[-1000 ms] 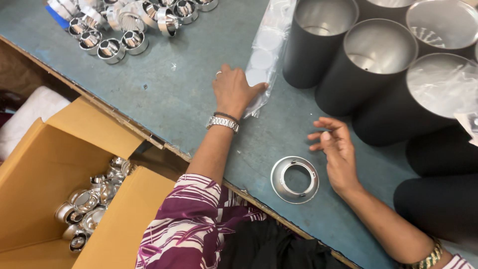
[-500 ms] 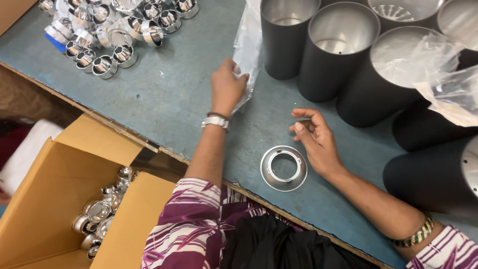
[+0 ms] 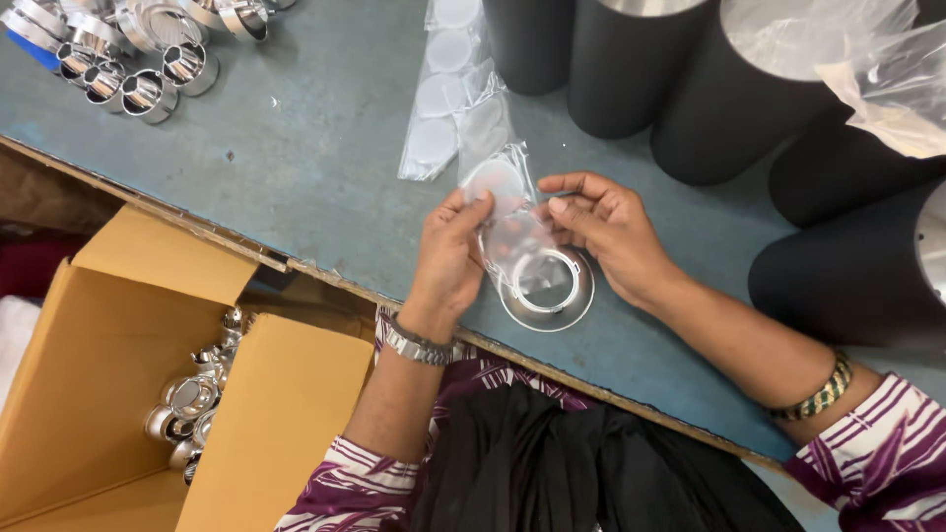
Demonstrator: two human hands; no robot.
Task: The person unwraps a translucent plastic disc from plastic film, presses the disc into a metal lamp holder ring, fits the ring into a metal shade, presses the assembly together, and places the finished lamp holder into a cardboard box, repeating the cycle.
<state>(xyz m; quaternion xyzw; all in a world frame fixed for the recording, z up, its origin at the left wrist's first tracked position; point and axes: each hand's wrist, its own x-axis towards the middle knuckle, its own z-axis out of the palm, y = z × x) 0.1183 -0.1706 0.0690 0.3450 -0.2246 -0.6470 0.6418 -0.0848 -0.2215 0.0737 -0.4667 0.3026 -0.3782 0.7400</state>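
Both hands meet over the blue table [image 3: 325, 167]. My left hand [image 3: 448, 251] pinches the near end of a clear plastic strip [image 3: 483, 138] that holds round translucent discs in pockets. My right hand [image 3: 606, 232] grips the same strip from the right, thumb and fingers on its edge. The strip runs away from me toward the black cylinders. Below the hands a shiny silver metal ring [image 3: 554, 296] lies flat on the table, partly covered by the plastic. A watch sits on my left wrist, a beaded bangle on my right.
Several tall black cylinders [image 3: 724, 108] stand at the back right, some under clear plastic wrap [image 3: 867, 59]. Several small shiny metal cups [image 3: 148, 94] lie at the back left. An open cardboard box [image 3: 108, 394] with more metal parts sits below the table's left edge.
My left hand has pulled the plastic strip from beside the cylinders toward me. My right hand has moved left and taken hold of it too, above the silver ring.
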